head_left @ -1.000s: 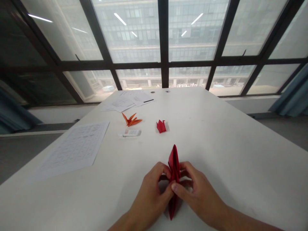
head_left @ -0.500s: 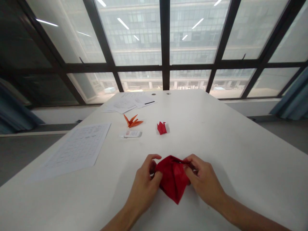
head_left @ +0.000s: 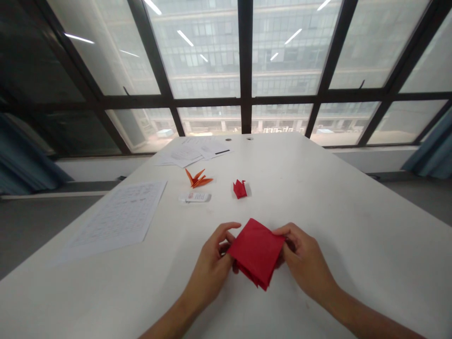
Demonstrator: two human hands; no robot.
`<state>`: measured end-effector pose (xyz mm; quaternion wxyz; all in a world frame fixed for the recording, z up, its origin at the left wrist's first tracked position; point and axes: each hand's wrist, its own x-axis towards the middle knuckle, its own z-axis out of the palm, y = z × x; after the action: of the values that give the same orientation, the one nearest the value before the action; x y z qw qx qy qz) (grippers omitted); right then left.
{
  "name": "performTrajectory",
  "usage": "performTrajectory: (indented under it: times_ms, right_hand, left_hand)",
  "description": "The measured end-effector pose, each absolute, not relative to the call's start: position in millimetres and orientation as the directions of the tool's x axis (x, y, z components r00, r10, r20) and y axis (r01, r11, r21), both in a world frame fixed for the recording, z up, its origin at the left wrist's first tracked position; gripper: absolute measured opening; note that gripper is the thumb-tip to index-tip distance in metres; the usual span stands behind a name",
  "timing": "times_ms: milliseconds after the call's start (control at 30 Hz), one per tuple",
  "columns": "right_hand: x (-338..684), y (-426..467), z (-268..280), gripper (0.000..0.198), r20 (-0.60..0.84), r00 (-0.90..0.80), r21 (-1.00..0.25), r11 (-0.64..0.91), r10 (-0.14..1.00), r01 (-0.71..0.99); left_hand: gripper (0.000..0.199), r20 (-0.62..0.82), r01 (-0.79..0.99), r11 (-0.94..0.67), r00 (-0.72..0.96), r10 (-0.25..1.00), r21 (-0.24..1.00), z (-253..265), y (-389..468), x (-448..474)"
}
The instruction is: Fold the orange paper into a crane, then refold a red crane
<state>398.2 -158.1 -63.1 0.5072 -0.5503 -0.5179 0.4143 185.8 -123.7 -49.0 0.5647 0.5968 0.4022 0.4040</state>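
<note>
A red sheet of origami paper [head_left: 257, 249], folded into a layered square, is held corner-down between my two hands just over the table. My left hand [head_left: 215, 263] grips its left corner with the thumb in front, while the index finger stretches out past the edge. On the other side, my right hand [head_left: 305, 256] pinches the right corner between thumb and fingers. Loose layers show along the lower edges. Beyond my hands, a small red paper crane [head_left: 239, 189] stands on the table, with an orange paper crane [head_left: 198, 179] to its left.
The white table [head_left: 339, 245] runs away toward large windows. A small white packet with printing [head_left: 196, 197] lies below the orange crane. One printed sheet [head_left: 116, 219] rests at the left edge, and several more papers [head_left: 190, 151] lie at the far end.
The red paper has gone from a partly opened, creased shape to a flat square. Both hands still hold its sides, and the view has shifted slightly.
</note>
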Motion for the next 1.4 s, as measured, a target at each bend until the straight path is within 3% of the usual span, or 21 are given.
performTrajectory:
  times_ms: [133, 367, 567, 767, 933, 1133, 1233, 1400]
  right_hand:
    - [401.7, -155.4, -62.7, 0.009, 0.053, 0.074, -0.998, 0.050, 0.996, 0.046]
    - [404.2, -155.8, -55.3, 0.021, 0.007, -0.122, -0.972, -0.022, 0.993, -0.235]
    - [398.8, -156.4, -52.9, 0.038, -0.131, -0.156, -0.985, -0.146, 0.979, -0.089]
    - [400.7, -159.7, -47.6, 0.029, -0.143, -0.318, -0.985, -0.166, 0.937, -0.045]
    - [401.4, -162.9, -47.3, 0.022, -0.088, -0.241, -0.986, -0.050, 0.966, 0.161]
    - [397.5, -168.8, -45.9, 0.013, -0.067, -0.291, -0.958, 0.020, 0.954, 0.287]
    - [395.6, -171.2, -42.9, 0.005, -0.046, -0.288, -0.952, 0.045, 0.957, 0.302]
    - [396.5, -173.0, -41.5, 0.014, 0.037, -0.224, -0.908, 0.127, 0.974, 0.400]
  left_hand:
    - [0.027, 0.118, -0.028, -0.116, 0.377, 0.919, 0.993, -47.9, -123.1, 182.6]
    - [0.033, 0.335, 0.173, -0.403, 0.324, 0.885, 0.899, -46.9, -123.0, 173.1]
    - [0.035, 0.327, 0.122, -0.434, 0.488, 0.809, 0.893, -45.2, -128.3, 174.2]
    - [0.025, 0.216, 0.034, -0.283, 0.561, 0.800, 0.959, -44.2, -126.3, 173.1]
    - [0.039, 0.148, -0.023, -0.167, 0.600, 0.786, 0.986, -47.6, -122.9, 170.9]
    - [0.035, -0.116, 0.122, 0.062, 0.518, 0.848, 0.991, -45.0, -130.9, 181.2]
    - [0.027, -0.103, 0.117, 0.053, 0.473, 0.875, 0.992, -43.4, -128.8, 182.8]
    - [0.019, -0.033, 0.036, 0.018, 0.473, 0.880, 0.999, -43.1, -120.4, 174.5]
